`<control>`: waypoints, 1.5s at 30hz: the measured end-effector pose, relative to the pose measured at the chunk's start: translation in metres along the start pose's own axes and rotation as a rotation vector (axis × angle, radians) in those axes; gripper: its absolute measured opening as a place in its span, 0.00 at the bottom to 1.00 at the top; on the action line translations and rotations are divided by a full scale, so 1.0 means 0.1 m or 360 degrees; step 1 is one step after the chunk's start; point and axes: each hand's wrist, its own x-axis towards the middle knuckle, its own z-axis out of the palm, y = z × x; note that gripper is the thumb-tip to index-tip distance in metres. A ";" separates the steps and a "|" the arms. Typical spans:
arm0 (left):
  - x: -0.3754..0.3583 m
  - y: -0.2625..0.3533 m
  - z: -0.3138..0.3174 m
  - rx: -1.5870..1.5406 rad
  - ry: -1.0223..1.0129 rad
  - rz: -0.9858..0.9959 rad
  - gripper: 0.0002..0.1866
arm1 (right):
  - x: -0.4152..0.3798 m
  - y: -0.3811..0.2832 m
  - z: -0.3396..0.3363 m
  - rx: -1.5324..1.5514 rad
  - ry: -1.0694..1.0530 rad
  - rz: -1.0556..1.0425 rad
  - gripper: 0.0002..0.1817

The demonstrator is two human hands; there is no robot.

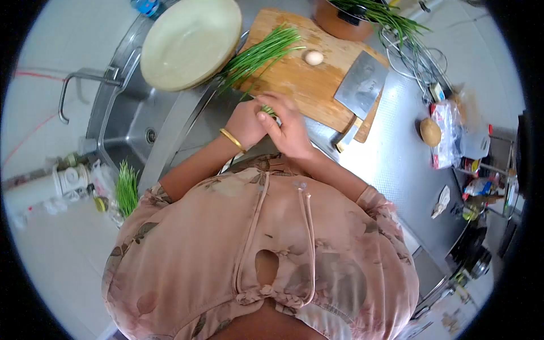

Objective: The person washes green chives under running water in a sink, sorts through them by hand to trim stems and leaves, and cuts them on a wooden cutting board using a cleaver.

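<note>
My left hand [247,122], with a gold bangle at its wrist, is closed at the near edge of the wooden cutting board [328,85]. Pressed against it, my right hand [288,126] is also closed. Between the two, the cut-looking ends of green chives [268,111] show; most of what the hands hold is hidden. Just beyond lies a bunch of long chives [263,54], spread over the board's left side. Right of that bunch sits an egg [313,58]. A cleaver [362,82] rests on the board's right side, its handle toward me.
A large pale bowl [190,42] stands over the sink [127,124], with a faucet [71,93] at left. Behind the board is a brown pot [340,22] with chives. A round brown object [430,132] and plastic packs [447,133] are at right. More chives [127,190] are low left.
</note>
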 end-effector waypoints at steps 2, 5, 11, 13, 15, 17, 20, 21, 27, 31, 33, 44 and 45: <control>0.19 -0.02 0.19 0.0227 -0.0058 -0.0056 0.14 | 0.03 0.08 -0.07 -0.0138 0.0086 0.0246 0.16; 0.42 0.08 0.43 0.0341 -0.0252 -0.0109 0.14 | 0.06 0.27 -0.16 -0.0307 0.0213 0.0459 0.14; 0.69 0.00 0.61 0.0039 -0.0249 -0.0165 0.17 | 0.17 0.67 -0.23 -0.0307 0.0208 0.0470 0.15; 0.76 -0.07 0.63 -0.0097 -0.0189 -0.0204 0.18 | 0.20 0.75 -0.21 -0.0288 0.0276 0.0480 0.16; 0.81 -0.18 0.63 -0.0128 -0.0247 -0.0183 0.19 | 0.22 0.81 -0.20 -0.0267 0.0339 0.0565 0.16; 0.82 -0.30 0.59 -0.0054 -0.0433 -0.0103 0.20 | 0.22 0.87 -0.22 -0.0241 0.0397 0.0734 0.16; 0.82 -0.36 0.60 0.0204 -0.0570 -0.0181 0.18 | 0.18 1.05 -0.26 -0.0210 0.0435 0.0838 0.16; 0.82 -0.38 0.64 0.0221 -0.0574 -0.0206 0.18 | 0.15 1.10 -0.27 -0.0199 0.0378 0.0932 0.16; 0.87 -0.58 0.90 0.0518 -0.0646 -0.0298 0.14 | -0.26 1.17 -0.77 -0.1006 0.0469 0.1177 0.21; 0.92 -0.63 0.96 0.0535 -0.0831 -0.0445 0.14 | -0.68 1.05 -0.99 -0.1236 0.0169 0.1568 0.32; 0.98 -0.73 1.08 0.0464 -0.0901 -0.0471 0.13 | -0.82 1.15 -0.97 -0.1191 0.0193 0.1510 0.35; 0.86 -0.93 1.03 -0.0805 -0.1552 -0.1360 0.15 | -0.84 1.23 -1.62 0.1395 0.0711 0.2174 0.10; 0.85 -0.99 1.06 -0.0982 -0.1640 -0.1405 0.15 | -0.86 1.22 -1.65 0.1439 0.0676 0.2240 0.11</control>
